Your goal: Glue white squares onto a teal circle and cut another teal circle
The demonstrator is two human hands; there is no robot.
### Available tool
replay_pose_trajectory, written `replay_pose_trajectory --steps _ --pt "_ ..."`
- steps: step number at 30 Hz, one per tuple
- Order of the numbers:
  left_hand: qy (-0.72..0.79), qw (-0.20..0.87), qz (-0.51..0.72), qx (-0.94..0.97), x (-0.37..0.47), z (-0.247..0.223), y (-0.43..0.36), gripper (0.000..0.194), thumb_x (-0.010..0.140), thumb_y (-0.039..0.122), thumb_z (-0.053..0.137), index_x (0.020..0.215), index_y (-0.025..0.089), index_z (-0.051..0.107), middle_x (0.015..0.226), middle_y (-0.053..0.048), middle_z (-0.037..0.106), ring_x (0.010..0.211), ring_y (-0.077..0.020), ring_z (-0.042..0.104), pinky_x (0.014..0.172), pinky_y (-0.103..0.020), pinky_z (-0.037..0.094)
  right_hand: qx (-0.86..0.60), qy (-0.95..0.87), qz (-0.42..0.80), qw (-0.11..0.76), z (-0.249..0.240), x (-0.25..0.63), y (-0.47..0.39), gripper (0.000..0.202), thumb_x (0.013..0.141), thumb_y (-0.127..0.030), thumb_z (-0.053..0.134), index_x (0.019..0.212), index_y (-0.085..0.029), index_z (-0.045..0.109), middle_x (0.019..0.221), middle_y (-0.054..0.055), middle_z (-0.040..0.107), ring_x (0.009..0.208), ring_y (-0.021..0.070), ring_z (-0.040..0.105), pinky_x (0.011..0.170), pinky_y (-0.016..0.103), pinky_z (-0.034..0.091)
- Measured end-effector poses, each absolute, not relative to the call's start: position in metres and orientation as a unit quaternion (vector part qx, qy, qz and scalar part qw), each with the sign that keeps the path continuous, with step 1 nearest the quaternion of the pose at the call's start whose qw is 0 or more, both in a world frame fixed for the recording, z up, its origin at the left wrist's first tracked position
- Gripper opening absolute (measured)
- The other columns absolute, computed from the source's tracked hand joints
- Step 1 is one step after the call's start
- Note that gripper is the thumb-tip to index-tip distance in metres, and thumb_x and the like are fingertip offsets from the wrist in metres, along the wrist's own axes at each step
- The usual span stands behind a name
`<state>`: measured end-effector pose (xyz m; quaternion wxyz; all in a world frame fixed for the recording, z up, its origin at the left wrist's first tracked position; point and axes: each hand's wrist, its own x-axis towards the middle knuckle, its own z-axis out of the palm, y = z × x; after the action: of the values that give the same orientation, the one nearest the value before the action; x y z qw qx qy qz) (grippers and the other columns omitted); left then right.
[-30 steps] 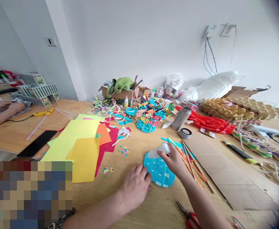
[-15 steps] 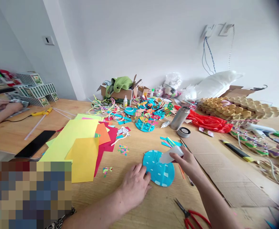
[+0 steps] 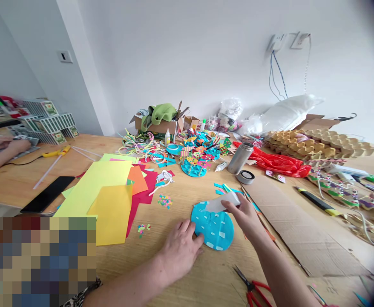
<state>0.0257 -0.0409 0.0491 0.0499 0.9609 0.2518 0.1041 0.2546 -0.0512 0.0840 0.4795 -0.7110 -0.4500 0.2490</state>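
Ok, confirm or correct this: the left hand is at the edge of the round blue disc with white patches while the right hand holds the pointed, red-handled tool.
Not quite: in the head view, the right hand holds a white object; the pointed, red-handled tool lies on the wooden table. The left hand is indeed at the edge of the round blue disc.

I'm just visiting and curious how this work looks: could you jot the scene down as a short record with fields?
Left hand: fingers at the left edge of the blue disc
Right hand: holding a white object over the disc; contact unclear
Disc: lying on the table, pale patches on top
Left of disc: yellow sheets
Right of disc: cardboard sheet
Nearer the person: red-handled tool
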Motion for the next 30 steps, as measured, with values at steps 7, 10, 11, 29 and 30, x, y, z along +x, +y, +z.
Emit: replay_pose_trajectory --steps 7,10,11,29,30 --pt "0.249 0.053 0.113 0.96 0.025 0.047 -0.042 0.025 0.091 0.036 0.053 0.111 0.023 0.059 0.114 -0.008 0.054 0.108 -0.0261 0.047 0.09 -0.042 0.044 -0.689 -0.535 0.225 0.435 0.075 0.235 -0.038 0.028 0.074 -0.043 0.06 0.091 -0.021 0.054 0.067 -0.001 0.058 0.061 0.0194 0.057 0.054 0.031 0.047" --pt "0.247 0.049 0.113 0.961 0.025 0.048 -0.041 0.024 0.092 0.036 0.051 0.11 0.022 0.059 0.114 -0.009 0.054 0.108 -0.0263 0.047 0.089 -0.042 0.045 -0.703 -0.521 0.208 0.437 0.075 0.237 -0.037 0.028 0.074 -0.045 0.059 0.086 -0.021 0.051 0.067 -0.001 0.057 0.06 0.0183 0.056 0.053 0.029 0.044" --pt "0.248 0.047 0.112 0.961 0.025 0.048 -0.041 0.024 0.092 0.036 0.051 0.11 0.022 0.059 0.113 -0.009 0.054 0.108 -0.0263 0.047 0.089 -0.042 0.045 -0.706 -0.517 0.207 0.437 0.076 0.237 -0.037 0.027 0.074 -0.045 0.058 0.085 -0.021 0.051 0.068 -0.001 0.057 0.06 0.0182 0.056 0.053 0.029 0.044" --pt "0.25 0.047 0.114 0.96 0.025 0.045 -0.039 0.028 0.092 0.038 0.049 0.113 0.022 0.059 0.122 -0.01 0.052 0.111 -0.0268 0.046 0.092 -0.042 0.043 -0.706 -0.537 0.208 0.413 0.082 0.239 -0.041 0.025 0.074 -0.042 0.06 0.085 -0.022 0.053 0.068 -0.001 0.06 0.061 0.0191 0.059 0.054 0.03 0.046" --pt "0.25 0.043 0.115 0.96 0.025 0.044 -0.039 0.028 0.092 0.039 0.048 0.113 0.022 0.059 0.123 -0.01 0.052 0.112 -0.0269 0.046 0.092 -0.042 0.043 -0.706 -0.531 0.211 0.417 0.082 0.242 -0.043 0.024 0.073 -0.041 0.061 0.084 -0.021 0.053 0.067 -0.001 0.061 0.061 0.019 0.06 0.054 0.029 0.046"
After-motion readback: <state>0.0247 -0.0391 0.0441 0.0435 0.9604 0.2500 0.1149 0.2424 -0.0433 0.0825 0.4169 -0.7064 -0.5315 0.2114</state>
